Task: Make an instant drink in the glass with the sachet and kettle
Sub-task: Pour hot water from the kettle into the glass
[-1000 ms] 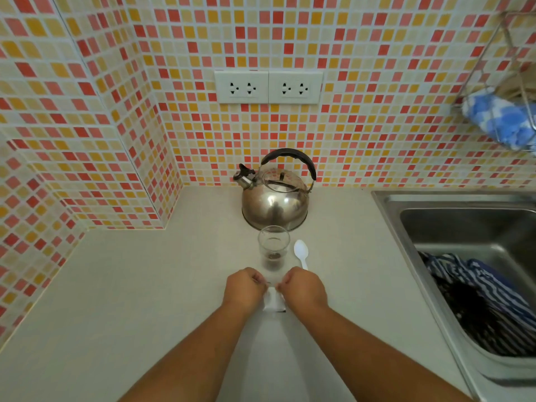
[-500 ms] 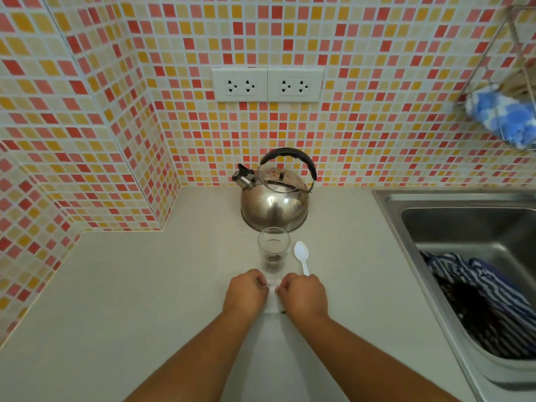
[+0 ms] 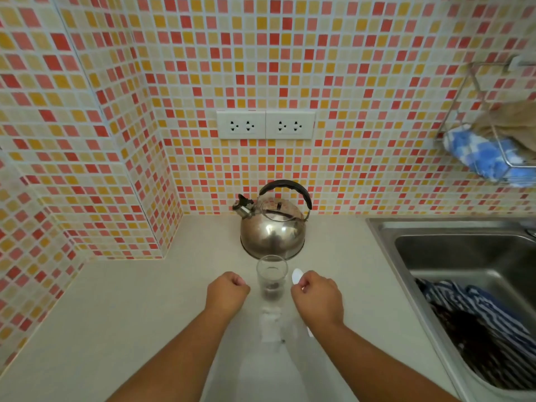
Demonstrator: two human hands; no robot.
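A clear glass (image 3: 271,274) with a little dark powder at its bottom stands on the counter in front of the steel kettle (image 3: 272,227), which has a black handle. The white sachet (image 3: 271,326) lies flat on the counter, nearer to me than the glass and between my forearms. My left hand (image 3: 227,291) is a closed fist left of the glass, with nothing visible in it. My right hand (image 3: 316,297) is right of the glass, fingers pinched at the neck of the white plastic spoon (image 3: 297,276). The hand hides most of the spoon's handle.
A steel sink (image 3: 385,242) at the right holds striped blue cloth (image 3: 478,320). A wire rack (image 3: 464,91) with a blue cloth hangs on the tiled wall above it. Two wall sockets (image 3: 265,125) sit above the kettle. A tiled corner juts out at the left.
Both hands let go of the sachet and moved apart. It now lies on the counter. The right hand went to the spoon, the left to the glass's left side.
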